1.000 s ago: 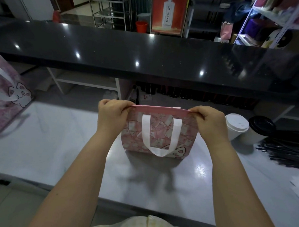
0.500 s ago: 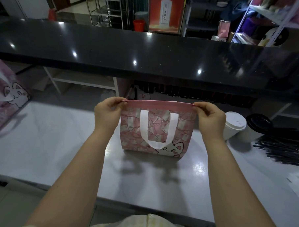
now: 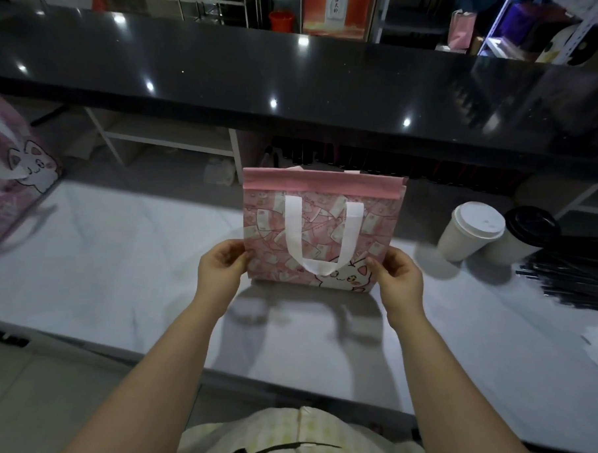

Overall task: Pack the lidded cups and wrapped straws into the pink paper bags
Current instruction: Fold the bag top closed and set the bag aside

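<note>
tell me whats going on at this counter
A person steadies a pink paper bag upright on the white counter, the left hand and right hand pinching its lower side edges. A white-lidded cup, a black-lidded cup and a pile of black wrapped straws wait to its right, unpacked. Another pink bag sits far left.

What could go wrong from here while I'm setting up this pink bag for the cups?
The pink bag looks flat, its top closed; pinched only at its lower sides by the left hand and right hand, it might topple. The white-lidded cup and black-lidded cup stand close to its right, so swinging the bag could knock them over.
</note>
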Demonstrator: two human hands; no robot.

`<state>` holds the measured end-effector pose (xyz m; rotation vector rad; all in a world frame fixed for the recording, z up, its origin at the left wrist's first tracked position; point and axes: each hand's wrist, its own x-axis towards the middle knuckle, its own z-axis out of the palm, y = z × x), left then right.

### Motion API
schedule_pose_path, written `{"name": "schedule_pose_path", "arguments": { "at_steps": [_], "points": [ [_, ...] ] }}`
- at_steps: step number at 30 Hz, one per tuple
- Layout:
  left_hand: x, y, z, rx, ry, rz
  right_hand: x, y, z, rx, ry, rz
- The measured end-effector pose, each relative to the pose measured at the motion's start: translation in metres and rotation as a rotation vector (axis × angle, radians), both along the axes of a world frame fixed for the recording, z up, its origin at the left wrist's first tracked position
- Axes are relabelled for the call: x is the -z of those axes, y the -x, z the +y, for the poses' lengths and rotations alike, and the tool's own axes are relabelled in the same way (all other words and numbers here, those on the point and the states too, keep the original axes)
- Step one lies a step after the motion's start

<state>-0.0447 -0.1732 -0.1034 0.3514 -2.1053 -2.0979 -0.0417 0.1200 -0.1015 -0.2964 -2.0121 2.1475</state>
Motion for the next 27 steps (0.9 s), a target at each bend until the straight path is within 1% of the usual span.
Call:
{"name": "schedule_pose_path", "arguments": {
  "at_steps": [5,7,10,16,20,23,27],
  "points": [
    [0.007,0.000,-0.005,0.003,-0.003,-0.035,0.004,-0.005,0.001,0.035,-0.012,-0.065],
    [0.013,-0.006,-0.008,0.018,0.036,-0.055,0.010,-0.012,0.001,0.048,-0.042,-0.113],
    [0.020,-0.013,-0.008,0.022,0.107,-0.098,0.018,-0.019,0.000,0.061,-0.022,-0.129],
    [0.016,-0.009,-0.005,0.010,0.034,-0.091,0.015,-0.014,-0.011,0.062,0.015,-0.106],
    [0.020,-0.012,-0.008,0.012,0.070,-0.123,0.021,-0.018,-0.004,0.057,-0.011,-0.175],
    [0.022,-0.012,-0.008,0.011,0.088,-0.161,0.023,-0.017,-0.003,0.056,-0.076,-0.224],
    [0.019,-0.009,-0.004,0.013,0.098,-0.179,0.022,-0.012,-0.006,0.052,-0.113,-0.244]
  ]
}}
